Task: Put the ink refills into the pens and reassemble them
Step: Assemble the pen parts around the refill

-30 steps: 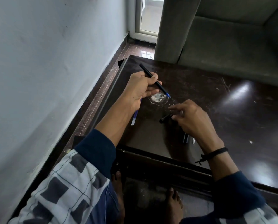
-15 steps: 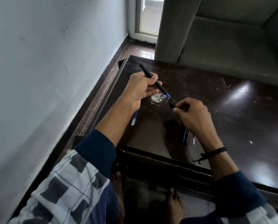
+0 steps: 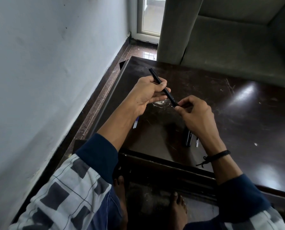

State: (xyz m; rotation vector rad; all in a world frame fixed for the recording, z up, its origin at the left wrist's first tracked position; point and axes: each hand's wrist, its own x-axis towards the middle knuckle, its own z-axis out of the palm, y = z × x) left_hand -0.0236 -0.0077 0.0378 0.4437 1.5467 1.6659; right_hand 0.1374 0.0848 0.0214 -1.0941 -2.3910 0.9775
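Above a dark table [image 3: 229,103]: left hand [image 3: 146,93] gripping a black pen [image 3: 163,87], fingers wrapped round it; right hand [image 3: 194,113] pinching its lower end. Blue refill [image 3: 136,122] under left wrist; more pen parts [image 3: 188,136] beside right wrist.

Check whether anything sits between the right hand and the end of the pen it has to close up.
Nothing visible stands in the way. The right hand already pinches the lower end of the black pen, which the left hand holds above the table. The spare pen parts lie on the table under the right wrist, clear of the joint.
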